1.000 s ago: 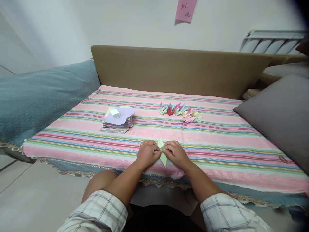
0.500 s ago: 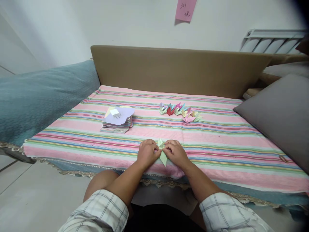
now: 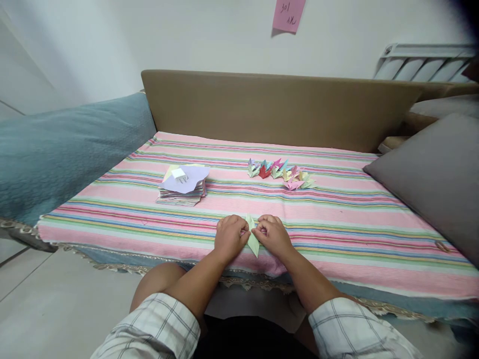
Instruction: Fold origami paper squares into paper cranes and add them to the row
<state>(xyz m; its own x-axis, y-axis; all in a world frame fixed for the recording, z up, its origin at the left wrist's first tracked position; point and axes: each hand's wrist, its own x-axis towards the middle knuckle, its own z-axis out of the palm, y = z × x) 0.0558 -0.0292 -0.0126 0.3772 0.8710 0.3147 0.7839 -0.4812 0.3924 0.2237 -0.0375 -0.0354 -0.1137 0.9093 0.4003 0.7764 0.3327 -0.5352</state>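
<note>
A pale green piece of folded origami paper (image 3: 253, 245) lies near the sofa's front edge, long and pointed at both ends. My left hand (image 3: 231, 236) pinches its left side near the middle with thumb and fingers. From the other side, my right hand (image 3: 274, 234) grips the paper's right edge, the thumbs almost meeting. The fingertips partly hide the folds at the centre. Farther back sits a group of finished origami cranes (image 3: 277, 172) in green, red, pink, blue and yellow.
To the left stands a stack of coloured paper (image 3: 181, 197), topped by a lilac sheet (image 3: 194, 180) and a white plug adapter (image 3: 179, 174). A grey cushion (image 3: 434, 174) leans at the right. A striped cloth (image 3: 123, 209) covers the seat, and a small brown object (image 3: 443, 246) lies near the cushion.
Both hands stay on the green paper, with only slight shifts of the fingers at its middle. The whole view has moved a few pixels.
</note>
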